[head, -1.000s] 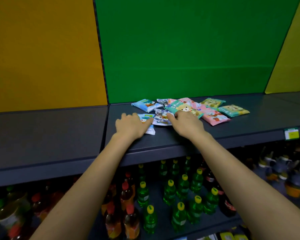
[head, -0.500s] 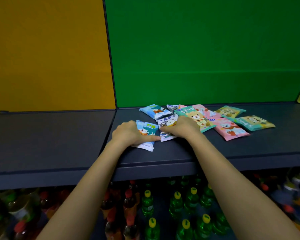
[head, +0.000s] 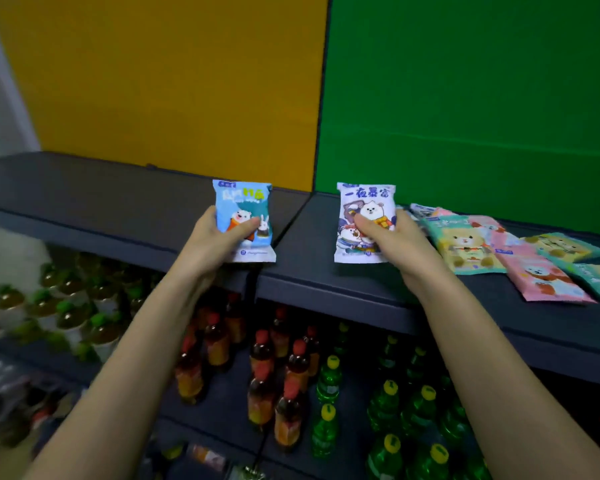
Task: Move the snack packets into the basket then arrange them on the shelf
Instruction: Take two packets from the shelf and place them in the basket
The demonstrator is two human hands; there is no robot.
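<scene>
One upright packet (head: pixel 244 220) per hand (head: pixel 219 242)

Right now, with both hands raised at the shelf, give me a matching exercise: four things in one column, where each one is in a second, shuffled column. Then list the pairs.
Things
1. blue packet
2. white packet
3. pink packet
4. green bottles

Places
A. lies flat on the top shelf
B. held upright in the right hand
C. stand below the top shelf
D. held upright in the left hand

Pairs: 1-D, 2-B, 3-A, 4-C
</scene>
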